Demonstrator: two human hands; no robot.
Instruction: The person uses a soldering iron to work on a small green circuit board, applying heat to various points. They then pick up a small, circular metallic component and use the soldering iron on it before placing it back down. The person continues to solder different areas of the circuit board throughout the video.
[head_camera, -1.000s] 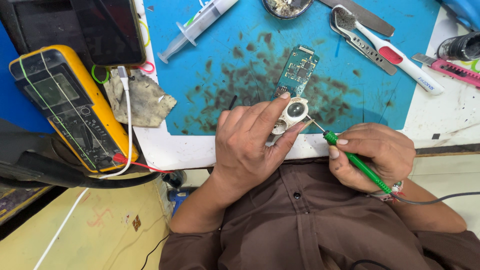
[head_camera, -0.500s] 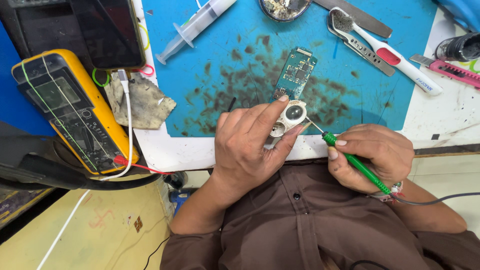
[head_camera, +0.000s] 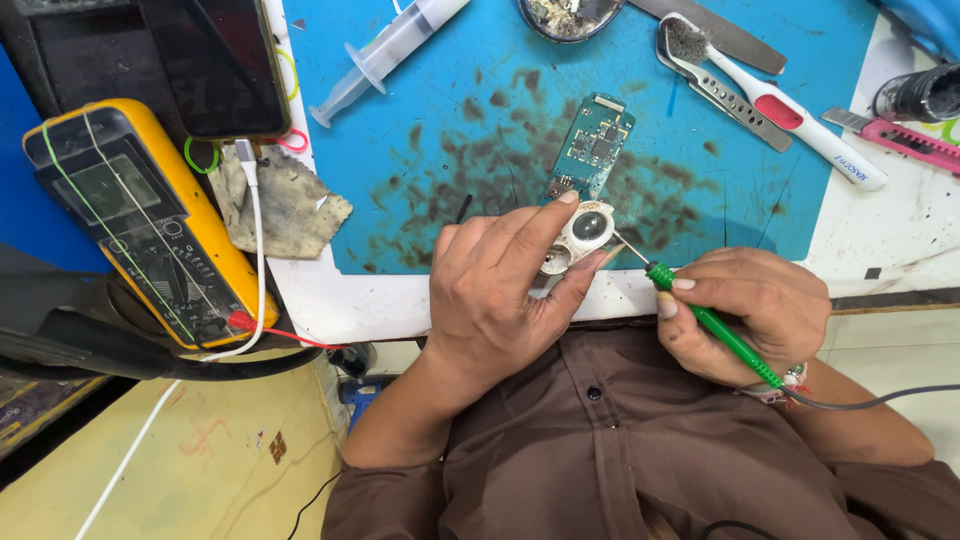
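- The left hand (head_camera: 495, 300) pinches a small white part (head_camera: 577, 238) between forefinger and thumb, holding it just over the near edge of the blue mat (head_camera: 420, 150), close to the person's chest.
- The part is pale, with a round dark window; what it is exactly cannot be told.
- The right hand (head_camera: 745, 310) is closed pen-fashion round a green soldering iron (head_camera: 705, 320), whose thin tip touches or nearly touches the right side of the white part.
- The iron's cable runs off to the right past the wrist.
- A green circuit board (head_camera: 593, 145) lies flat on the mat just beyond the part, apart from both hands.
- Step in hand, as it looks: soldering or heating a point on the pinched part, well into the contact stage.
- The next move would call for a steady left pinch and a light, short touch of the tip, with the fingers kept clear of the hot end.
- Elsewhere on the worktop (head_camera: 900, 240): a yellow multimeter (head_camera: 140, 215) at left, a syringe (head_camera: 385, 55), a toothbrush (head_camera: 790, 110), a pink knife (head_camera: 900, 140), a dirty cloth (head_camera: 285, 205).
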